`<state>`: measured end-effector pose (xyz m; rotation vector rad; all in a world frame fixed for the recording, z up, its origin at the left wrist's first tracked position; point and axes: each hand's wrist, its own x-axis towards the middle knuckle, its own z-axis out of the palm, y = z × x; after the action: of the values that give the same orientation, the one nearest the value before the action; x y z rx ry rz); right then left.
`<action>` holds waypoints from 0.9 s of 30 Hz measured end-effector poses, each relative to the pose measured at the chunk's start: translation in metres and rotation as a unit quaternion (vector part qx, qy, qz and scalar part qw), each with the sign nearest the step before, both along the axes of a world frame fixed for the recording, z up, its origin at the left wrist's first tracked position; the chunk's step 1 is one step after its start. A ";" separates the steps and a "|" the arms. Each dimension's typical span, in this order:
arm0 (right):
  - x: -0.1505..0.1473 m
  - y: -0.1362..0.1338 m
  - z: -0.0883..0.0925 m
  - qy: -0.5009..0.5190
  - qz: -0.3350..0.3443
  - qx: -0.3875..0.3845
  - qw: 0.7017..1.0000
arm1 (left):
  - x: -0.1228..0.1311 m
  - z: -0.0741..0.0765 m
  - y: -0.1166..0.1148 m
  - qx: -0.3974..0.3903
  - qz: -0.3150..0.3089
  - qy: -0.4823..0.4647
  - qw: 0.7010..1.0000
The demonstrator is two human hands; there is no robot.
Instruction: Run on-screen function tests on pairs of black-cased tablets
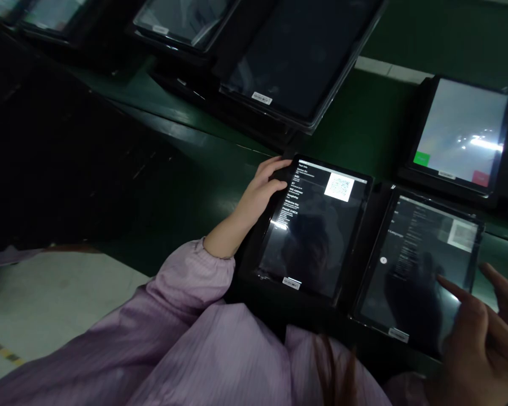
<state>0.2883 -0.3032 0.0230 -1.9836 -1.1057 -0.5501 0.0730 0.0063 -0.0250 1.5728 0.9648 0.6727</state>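
My left hand point(265, 183) grips the upper left edge of a tablet point(309, 242), thumb on the near side and fingers at the top corner. That tablet's dark screen shows white text lines and a QR code at the upper right. To its right lies a second tablet point(406, 299), its screen showing faded text, a pale code square and a small white round mark. Over this one, my right hand point(478, 332) points with its index finger at the screen; touching or just above, I cannot tell. Its other fingers are spread and hold nothing.
Another tablet point(461, 129) with a pale screen and green and red squares lies at the upper right. A large dark tablet point(296, 56) rests on a stack at the back, beside another stacked tablet point(182, 20). The table point(186, 169) is green.
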 end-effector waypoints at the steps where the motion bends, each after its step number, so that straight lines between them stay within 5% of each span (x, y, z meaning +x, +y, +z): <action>1: 0.002 0.000 0.000 0.004 -0.002 -0.008 1.000 | 0.000 0.000 0.000 -0.003 0.000 -0.002 1.000; 8: 0.030 -0.005 -0.005 -0.008 0.035 -0.093 0.995 | -0.002 0.012 -0.011 0.051 -0.025 0.096 0.994; 14: 0.052 0.015 -0.011 -0.047 0.050 -0.172 0.983 | 0.000 0.012 -0.008 -0.010 -0.004 0.051 0.999; 21: 0.054 0.022 -0.017 -0.053 0.061 -0.165 0.983 | 0.007 0.011 -0.002 -0.018 0.025 0.011 0.999; 27: 0.049 0.018 -0.013 -0.045 0.032 -0.124 0.991 | 0.018 0.016 0.002 0.004 0.047 0.076 0.996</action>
<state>0.3373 -0.2851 0.0095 -2.1435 -1.3437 -0.4905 0.0909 0.0084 -0.0089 1.6123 1.1561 0.6288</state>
